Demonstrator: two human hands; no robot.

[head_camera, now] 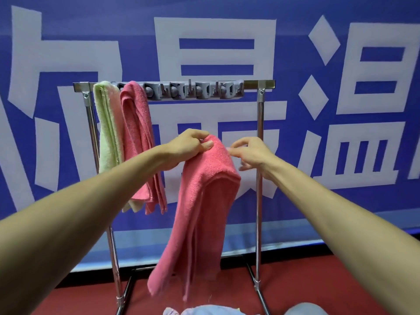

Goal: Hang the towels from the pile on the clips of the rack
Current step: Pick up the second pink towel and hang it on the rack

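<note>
A folded pink towel [204, 201] hangs in the air in front of the rack, its top end gripped by my left hand [189, 146]. My right hand [250, 151] hovers just right of that top fold with loosely curled fingers, fingertips near the cloth, holding nothing that I can see. The metal rack [260, 155] carries a grey strip of clips [195, 90] along its top bar. A green towel [106, 128] and another pink towel [138, 142] hang from the leftmost clips. The clips to the right are bare.
A blue banner [341, 87] with large white characters fills the wall behind the rack. The floor [306, 280] is red. Pale blue cloth [204, 311] of the pile shows at the bottom edge.
</note>
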